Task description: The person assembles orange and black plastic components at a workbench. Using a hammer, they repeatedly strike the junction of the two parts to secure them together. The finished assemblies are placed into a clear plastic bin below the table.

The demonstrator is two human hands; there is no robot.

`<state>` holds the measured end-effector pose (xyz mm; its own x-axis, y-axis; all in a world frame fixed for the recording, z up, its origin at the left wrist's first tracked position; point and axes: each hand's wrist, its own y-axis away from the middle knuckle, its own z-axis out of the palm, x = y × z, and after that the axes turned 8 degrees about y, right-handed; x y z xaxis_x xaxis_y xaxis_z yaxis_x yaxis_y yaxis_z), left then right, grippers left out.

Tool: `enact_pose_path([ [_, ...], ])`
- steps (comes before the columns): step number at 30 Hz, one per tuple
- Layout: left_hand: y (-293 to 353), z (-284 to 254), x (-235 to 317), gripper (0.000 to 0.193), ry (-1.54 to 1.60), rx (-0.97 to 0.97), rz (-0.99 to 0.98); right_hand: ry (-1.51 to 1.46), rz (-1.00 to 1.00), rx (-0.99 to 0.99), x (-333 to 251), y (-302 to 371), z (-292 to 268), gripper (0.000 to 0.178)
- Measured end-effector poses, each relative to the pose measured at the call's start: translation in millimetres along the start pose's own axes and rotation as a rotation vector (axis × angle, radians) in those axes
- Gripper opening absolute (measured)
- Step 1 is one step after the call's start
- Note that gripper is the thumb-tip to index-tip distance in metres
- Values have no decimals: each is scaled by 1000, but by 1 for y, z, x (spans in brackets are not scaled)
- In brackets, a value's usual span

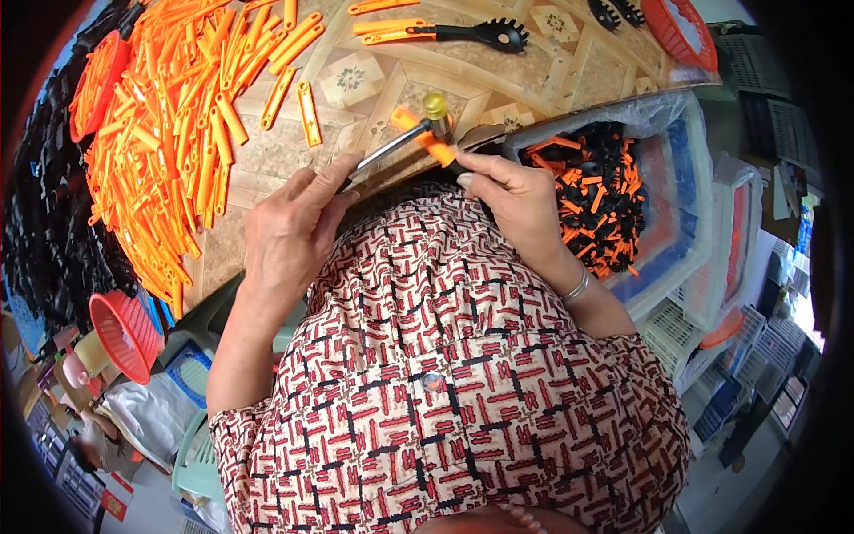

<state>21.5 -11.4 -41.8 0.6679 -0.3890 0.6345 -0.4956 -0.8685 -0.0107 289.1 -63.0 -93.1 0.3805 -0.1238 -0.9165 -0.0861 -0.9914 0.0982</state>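
Observation:
My left hand (298,218) is closed around the grip of a small hammer (391,147) with a metal shaft and a yellow, translucent-looking head. That head lies over an orange handle (438,151) near the table's front edge; whether they touch I cannot tell. Thumb and fingers of my right hand (511,191) pinch the black part of a utensil at the handle's near end. The rest of this utensil is hidden. Farther off on the table lies a black spaghetti server (498,36) with an orange handle.
A large heap of orange handles (169,116) covers the table's left side. Black parts (53,205) are piled beyond it. At my right, a plastic-lined crate (663,205) holds black and orange pieces. Red baskets (124,338) stand at left, and another red basket (680,36) at far right.

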Motion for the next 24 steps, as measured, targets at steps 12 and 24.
enact_pose_path([
  [12,25,-3,-1,40,-31,96,156,32,52,9,12,-4,7,16],
  [24,31,-4,-33,35,338,382,14,96,236,-268,7,-23,-73,17],
])
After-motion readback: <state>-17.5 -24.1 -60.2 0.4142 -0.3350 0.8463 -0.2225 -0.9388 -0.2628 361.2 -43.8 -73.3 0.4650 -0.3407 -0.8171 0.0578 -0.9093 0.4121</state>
